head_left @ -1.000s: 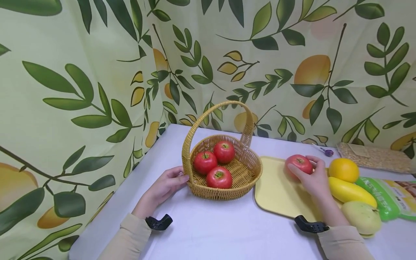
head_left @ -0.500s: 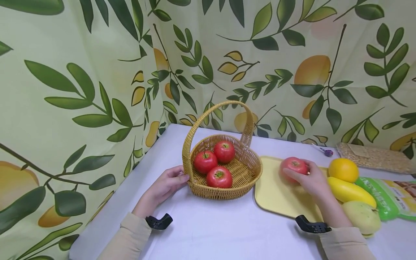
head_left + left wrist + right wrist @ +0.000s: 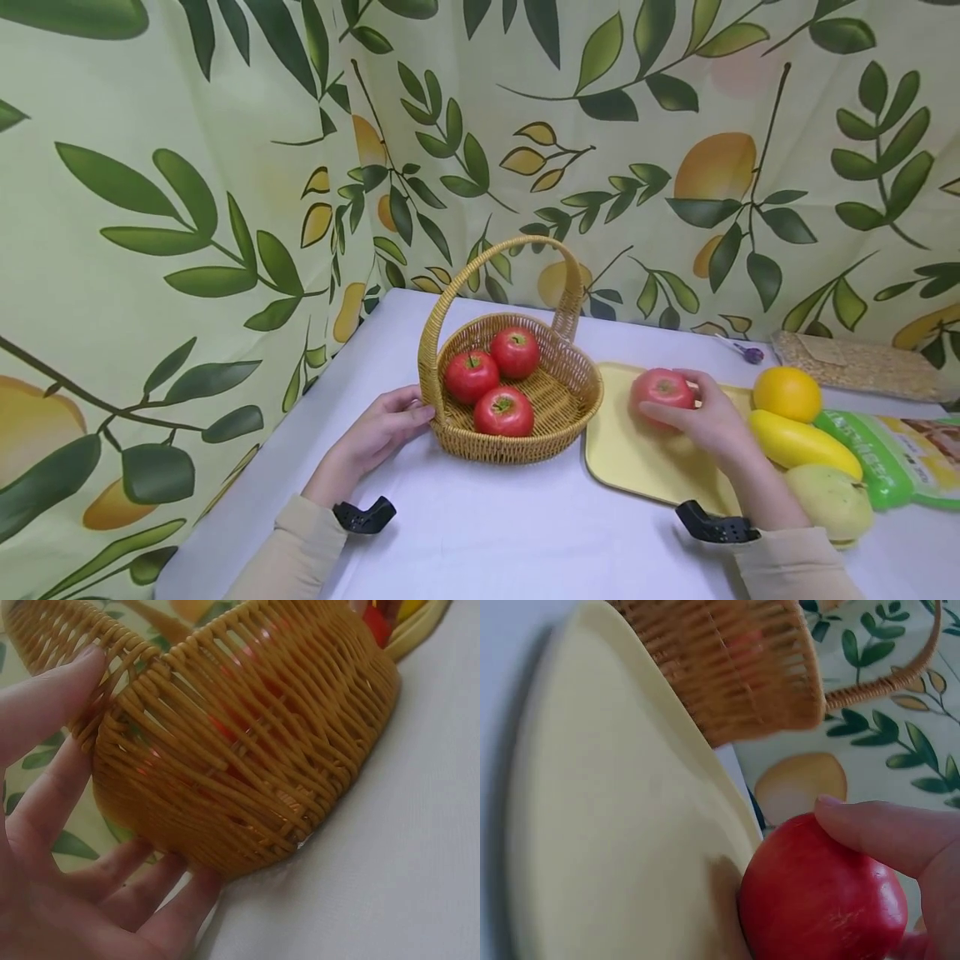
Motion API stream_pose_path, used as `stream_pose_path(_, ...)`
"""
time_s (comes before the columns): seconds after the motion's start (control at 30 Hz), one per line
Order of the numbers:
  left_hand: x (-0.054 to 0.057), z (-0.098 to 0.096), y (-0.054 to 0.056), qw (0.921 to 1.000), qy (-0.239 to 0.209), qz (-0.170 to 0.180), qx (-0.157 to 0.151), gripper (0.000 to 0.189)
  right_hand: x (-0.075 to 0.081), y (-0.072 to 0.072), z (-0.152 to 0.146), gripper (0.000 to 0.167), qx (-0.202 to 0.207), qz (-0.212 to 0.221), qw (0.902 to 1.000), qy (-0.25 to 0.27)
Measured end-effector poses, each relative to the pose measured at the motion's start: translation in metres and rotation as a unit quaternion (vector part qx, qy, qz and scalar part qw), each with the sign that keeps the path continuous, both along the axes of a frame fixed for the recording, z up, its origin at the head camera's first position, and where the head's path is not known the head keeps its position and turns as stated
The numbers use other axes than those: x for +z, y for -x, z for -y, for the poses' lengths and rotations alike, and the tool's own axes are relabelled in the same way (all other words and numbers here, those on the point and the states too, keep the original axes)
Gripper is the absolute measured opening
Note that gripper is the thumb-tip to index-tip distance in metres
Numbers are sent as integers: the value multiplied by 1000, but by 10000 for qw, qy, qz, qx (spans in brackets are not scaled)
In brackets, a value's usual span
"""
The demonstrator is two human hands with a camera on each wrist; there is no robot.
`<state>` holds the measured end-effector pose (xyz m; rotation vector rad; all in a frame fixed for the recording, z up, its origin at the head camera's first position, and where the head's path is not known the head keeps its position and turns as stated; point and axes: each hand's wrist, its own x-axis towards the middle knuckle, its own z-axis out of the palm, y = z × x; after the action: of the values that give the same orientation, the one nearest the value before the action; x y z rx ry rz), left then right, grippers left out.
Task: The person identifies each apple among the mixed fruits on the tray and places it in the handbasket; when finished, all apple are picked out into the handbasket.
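Observation:
A wicker basket (image 3: 517, 451) with a tall arched handle stands on the table, and three red apples (image 3: 503, 412) lie in its left half. My left hand (image 3: 380, 428) grips the basket at the base of its handle on the left side; in the left wrist view the thumb lies over the wicker and the other fingers touch the side wall. Over the yellow tray (image 3: 626, 467), my right hand (image 3: 716, 417) holds another red apple (image 3: 821, 896) between thumb and fingers. The right wrist view shows this apple close to the tray's surface; whether it touches cannot be told.
An orange (image 3: 787, 394), a yellow banana-like fruit (image 3: 806, 443) and a pale green round fruit (image 3: 830, 502) lie right of my right forearm. Beyond them are a green package (image 3: 870, 454), a clear bag of grains (image 3: 855, 364) and a small purple item (image 3: 752, 355). A patterned cloth backs the table.
My right hand has moved left over the tray with the apple, closer to the basket. My left hand and the basket have stayed in place.

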<state>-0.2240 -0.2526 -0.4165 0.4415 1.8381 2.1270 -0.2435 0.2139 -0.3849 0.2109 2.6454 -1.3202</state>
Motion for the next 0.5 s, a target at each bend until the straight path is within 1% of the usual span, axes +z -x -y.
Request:
stream_pose_path(0.17, 0, 1, -2, 10000, 21, -5, -15, 13, -2, -5, 17, 121, 92, 30, 9999, 36)
stream_pose_path(0.27, -1, 1, -2, 10000, 35, -70, -29, 14, -2, -5, 23, 119, 114, 7, 9999, 57)
stream_pose_path(0.5, -1, 0, 0, 10000, 34, -34, -32, 13, 3, -3, 19, 115, 54, 109, 9994, 325)
